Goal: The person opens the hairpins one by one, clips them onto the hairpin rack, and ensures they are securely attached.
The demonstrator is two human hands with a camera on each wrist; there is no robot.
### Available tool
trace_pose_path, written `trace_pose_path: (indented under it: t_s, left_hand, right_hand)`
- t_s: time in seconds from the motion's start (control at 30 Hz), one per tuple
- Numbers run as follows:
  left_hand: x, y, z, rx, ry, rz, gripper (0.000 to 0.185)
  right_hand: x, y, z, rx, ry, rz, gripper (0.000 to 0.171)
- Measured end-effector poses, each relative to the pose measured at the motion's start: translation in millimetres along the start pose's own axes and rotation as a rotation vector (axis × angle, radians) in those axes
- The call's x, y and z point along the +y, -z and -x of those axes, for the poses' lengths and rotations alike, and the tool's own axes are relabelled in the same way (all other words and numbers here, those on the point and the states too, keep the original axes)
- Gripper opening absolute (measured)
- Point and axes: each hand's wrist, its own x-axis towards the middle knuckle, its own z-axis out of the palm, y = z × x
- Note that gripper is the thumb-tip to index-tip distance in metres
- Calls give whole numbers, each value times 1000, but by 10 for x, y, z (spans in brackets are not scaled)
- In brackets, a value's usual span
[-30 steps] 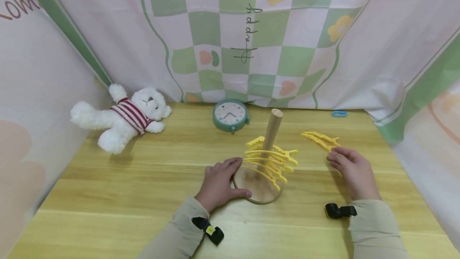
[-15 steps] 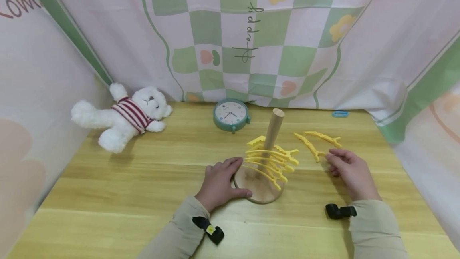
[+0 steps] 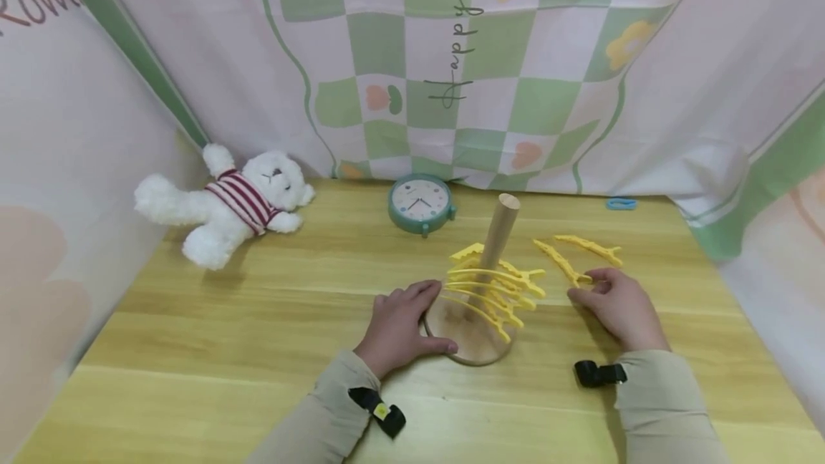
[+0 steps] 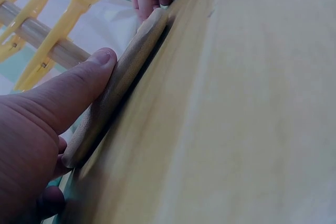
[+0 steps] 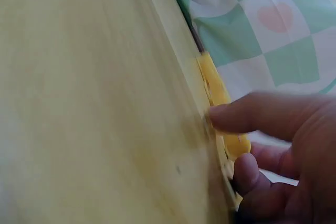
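Several yellow alligator hair clips (image 3: pixel 493 288) are clipped round the post of a wooden stand (image 3: pixel 501 231). My left hand (image 3: pixel 402 328) grips the left edge of its round base. In the left wrist view the thumb (image 4: pixel 97 74) lies on the rim, and fingers are behind and below it. On the table to the right lies a loose yellow hair clip (image 3: pixel 557 260). My right hand (image 3: pixel 621 306) has its thumb and fingers about this clip's tail, touching it or very near. A second loose hair clip (image 3: pixel 586 245) lies just beyond.
A teal alarm clock (image 3: pixel 420 204) lies behind the stand, near the curtain. To the left, a white plush bear (image 3: pixel 241 199) in a striped shirt lies on the table. A small blue loop-shaped thing (image 3: pixel 621 204) is at the back right. Patterned curtain (image 3: pixel 451 127) closes off the back and sides.
The two loose clips, lying together a second ago, now lie apart, the nearer one shifted left. My right hand's thumb has moved to the near side of that clip's tail. The left hand stays put.
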Motion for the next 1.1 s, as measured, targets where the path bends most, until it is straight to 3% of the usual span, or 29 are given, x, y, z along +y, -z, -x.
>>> trace_pose_path:
  t_s: [0.1,0.3,0.53,0.63,0.73,0.83,1.0,1.1]
  left_hand:
    - [-5,4,4,5,-6,2,101]
    - [-32,-7,21,4,-10,0,102]
    - [-20,12,33,-10,-3,3,102]
    - [-12,23,32,-15,-2,-6,102]
    - [-5,23,28,-18,-6,-13,101]
    - [1,23,23,-18,-7,-16,101]
    - [8,12,13,-17,-10,-13,100]
    - [9,3,6,-18,-12,-12,101]
  right_hand:
    - [7,-14,20,47,-22,-116,64]
    - [-21,-25,55,215,-33,-471,50]
    - [-340,146,175,399,124,-971,33]
    - [-509,237,292,411,244,-1093,30]
    - [-630,313,407,360,368,-1145,29]
    - [-714,380,504,297,469,-1129,29]
    - [-829,461,651,253,538,-1023,29]
    - [-871,485,713,231,573,-1016,30]
